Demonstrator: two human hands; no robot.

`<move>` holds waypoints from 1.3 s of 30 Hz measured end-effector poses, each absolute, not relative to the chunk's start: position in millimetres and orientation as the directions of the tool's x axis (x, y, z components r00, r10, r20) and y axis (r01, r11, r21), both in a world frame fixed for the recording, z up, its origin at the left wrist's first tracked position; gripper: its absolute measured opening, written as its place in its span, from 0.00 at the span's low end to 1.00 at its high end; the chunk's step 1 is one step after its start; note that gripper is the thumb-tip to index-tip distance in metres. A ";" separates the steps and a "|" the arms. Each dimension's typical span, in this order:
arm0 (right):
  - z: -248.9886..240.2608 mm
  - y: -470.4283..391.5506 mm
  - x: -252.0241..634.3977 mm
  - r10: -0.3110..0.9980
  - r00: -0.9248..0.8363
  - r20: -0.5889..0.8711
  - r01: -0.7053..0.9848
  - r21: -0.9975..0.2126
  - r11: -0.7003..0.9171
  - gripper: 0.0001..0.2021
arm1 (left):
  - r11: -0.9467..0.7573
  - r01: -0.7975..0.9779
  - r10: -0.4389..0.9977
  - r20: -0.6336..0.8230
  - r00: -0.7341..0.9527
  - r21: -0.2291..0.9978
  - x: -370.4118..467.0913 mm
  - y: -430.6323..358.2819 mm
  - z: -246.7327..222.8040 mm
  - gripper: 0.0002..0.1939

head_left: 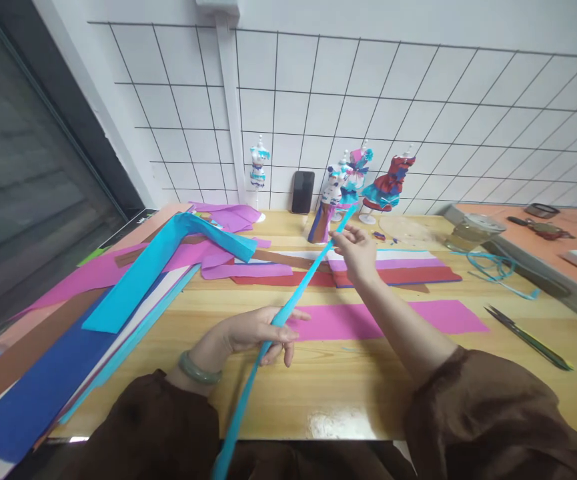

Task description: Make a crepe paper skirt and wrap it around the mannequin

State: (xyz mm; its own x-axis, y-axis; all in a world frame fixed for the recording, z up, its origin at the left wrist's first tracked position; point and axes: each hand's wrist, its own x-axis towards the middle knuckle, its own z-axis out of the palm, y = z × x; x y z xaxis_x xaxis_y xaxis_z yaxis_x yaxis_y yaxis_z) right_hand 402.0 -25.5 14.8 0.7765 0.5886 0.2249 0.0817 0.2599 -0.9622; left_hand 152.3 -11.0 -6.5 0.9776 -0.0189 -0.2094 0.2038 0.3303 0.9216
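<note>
1. Strip (313,270), narrow & lt. blue: runs diag. from just right of ctr, upper half of frame, to btm edge left of ctr. Lower end out of view.
2. R. hand (358,252), right of ctr: thumb & fingertips pinching strip nr. its upper end. Risk: crease or tear if pulled hard; material looks thin, poss. crepe paper.
3. L. hand (258,330), ctr: strip passes btwn thumb & fingers, index extended. Pressure can't be told. Risk: twist or slippage if hold is slack.
4. Lower length crosses front edge of table (278,407), btm of frame. Risk: snag, should it catch on edge or clothing.
5. Mini dress form (322,223), upper ctr: close to strip's upper end in view; true gap can't be told. Risk: toppling, if R. hand pushes fwd.
6. Pink sheet (335,321), ctr: lies flat, appears unweighted. Risk: shifted or wrinkled by a dragging forearm.
7. Scissors (528,337), right side: tips toward upper left. Risk: nicked forearm or snagged R. sleeve (478,400) on a careless sweep.
</note>
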 end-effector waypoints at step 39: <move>-41.6 -310.7 561.6 0.443 0.895 -0.045 0.123 -0.931 -0.343 0.30 | 0.162 0.461 0.155 -0.484 0.861 0.872 148.5 0.9 -6.5 0.15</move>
State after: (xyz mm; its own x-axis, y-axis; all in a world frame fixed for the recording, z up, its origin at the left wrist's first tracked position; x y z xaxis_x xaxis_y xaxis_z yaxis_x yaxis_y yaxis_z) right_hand 561.6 -310.7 -41.6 0.8952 0.4433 -0.0448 0.1230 -0.3427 -0.9314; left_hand 148.5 0.9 -6.5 0.8610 0.1552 -0.4843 0.4614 0.1620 0.8723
